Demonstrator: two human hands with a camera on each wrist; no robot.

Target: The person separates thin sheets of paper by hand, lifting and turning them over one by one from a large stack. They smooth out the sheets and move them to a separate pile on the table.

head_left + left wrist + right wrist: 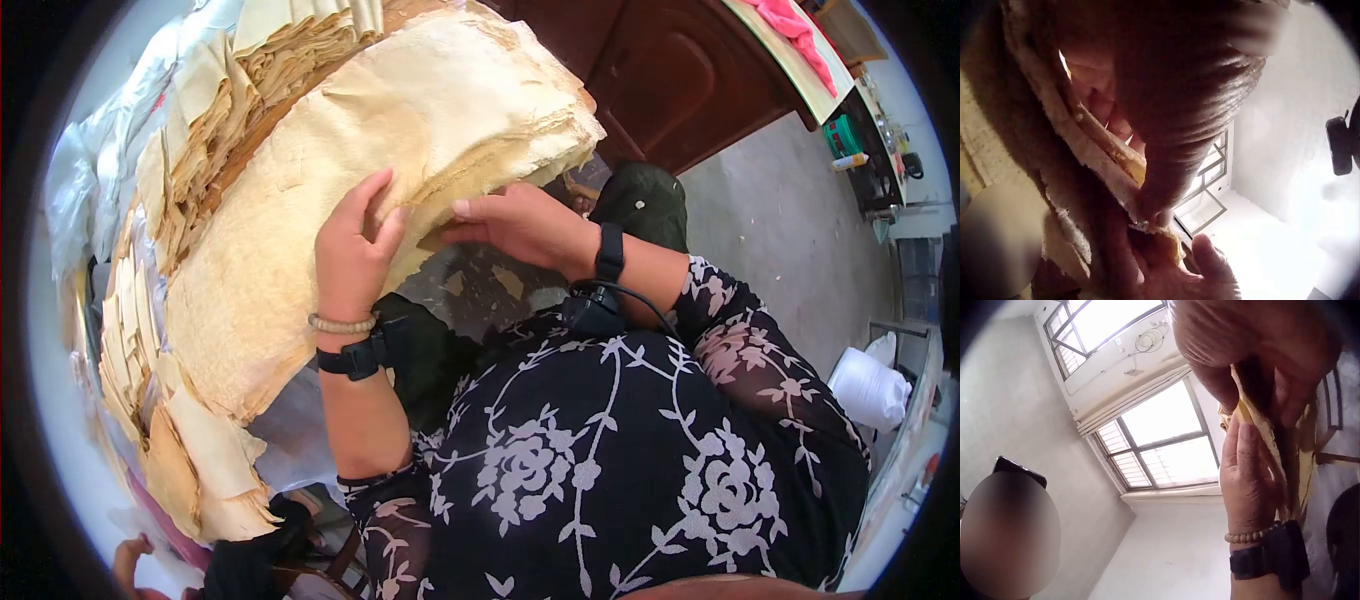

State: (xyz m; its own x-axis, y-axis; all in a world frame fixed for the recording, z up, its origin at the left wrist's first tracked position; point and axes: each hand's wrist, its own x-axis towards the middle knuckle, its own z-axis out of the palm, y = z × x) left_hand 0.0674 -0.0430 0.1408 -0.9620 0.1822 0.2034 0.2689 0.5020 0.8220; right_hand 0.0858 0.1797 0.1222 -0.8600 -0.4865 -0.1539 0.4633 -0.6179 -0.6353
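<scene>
A thick stack of pale yellow, ragged-edged thin sheets (pixel 300 190), resembling dried tofu skin, lies in front of the person. At its near edge, the left hand (pixel 358 250) pinches the sheets, index finger lying on top and thumb at the edge. Just to the right, the right hand (pixel 525 225) holds the same edge, its thumb above and its other fingers partly hidden beneath. From the right wrist, a sheet edge (pixel 1254 412) shows between the right thumb and fingers, with the left fingertips touching it lower down. The left wrist view is dark and close on the edge.
Folded bundles of similar sheets (pixel 195 150) stand behind the stack, with more loose sheets (pixel 215 460) at lower left. Clear plastic (pixel 130 150) hangs at far left. A dark wooden panel (pixel 690 80) stands at the back, and a white sack (pixel 868 390) is at far right.
</scene>
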